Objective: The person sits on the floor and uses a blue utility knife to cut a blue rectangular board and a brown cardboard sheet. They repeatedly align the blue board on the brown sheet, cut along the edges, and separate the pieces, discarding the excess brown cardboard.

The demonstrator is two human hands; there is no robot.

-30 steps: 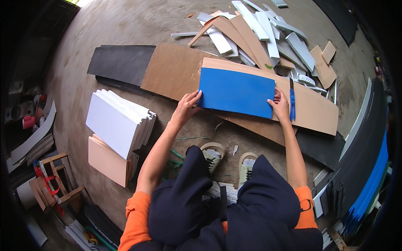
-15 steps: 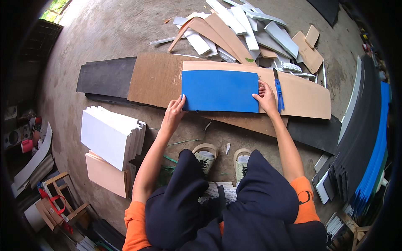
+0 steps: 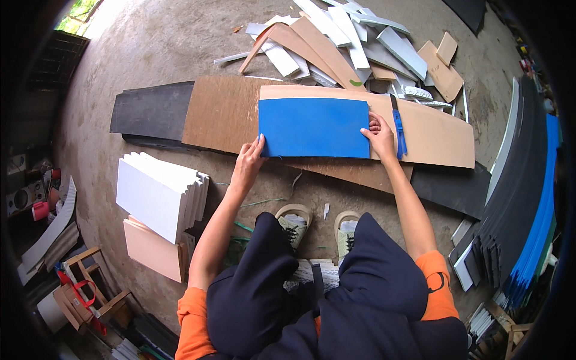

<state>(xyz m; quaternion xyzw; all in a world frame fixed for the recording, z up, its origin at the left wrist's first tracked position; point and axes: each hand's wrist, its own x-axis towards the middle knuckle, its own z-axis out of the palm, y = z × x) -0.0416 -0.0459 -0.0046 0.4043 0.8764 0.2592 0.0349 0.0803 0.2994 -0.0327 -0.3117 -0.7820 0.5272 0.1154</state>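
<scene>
A blue rectangular sheet (image 3: pixel 314 128) lies over a longer beige sheet (image 3: pixel 441 133), whose far edge and right end stay uncovered. My left hand (image 3: pixel 246 161) grips the near left corner of the blue sheet, thumb on top. At its right edge, my right hand (image 3: pixel 380 135) has its thumb on the blue sheet and its fingers curled beside it. A blue-handled utility knife (image 3: pixel 400 133) rests on the beige sheet just right of that hand. Beneath everything are a brown board (image 3: pixel 222 114) and black sheets (image 3: pixel 153 111).
White and beige offcuts (image 3: pixel 354 48) are heaped beyond the boards. Left of my legs stand stacked white sheets (image 3: pixel 157 192) and beige sheets (image 3: pixel 153 249). Long black sheets (image 3: pixel 516 174) and blue sheets (image 3: pixel 543 198) line the right side. A wooden frame (image 3: pixel 99 282) sits at lower left.
Hardly anything differs. The blue sheet and both hands sit very slightly higher and further left in the picture, with the grips unchanged.
</scene>
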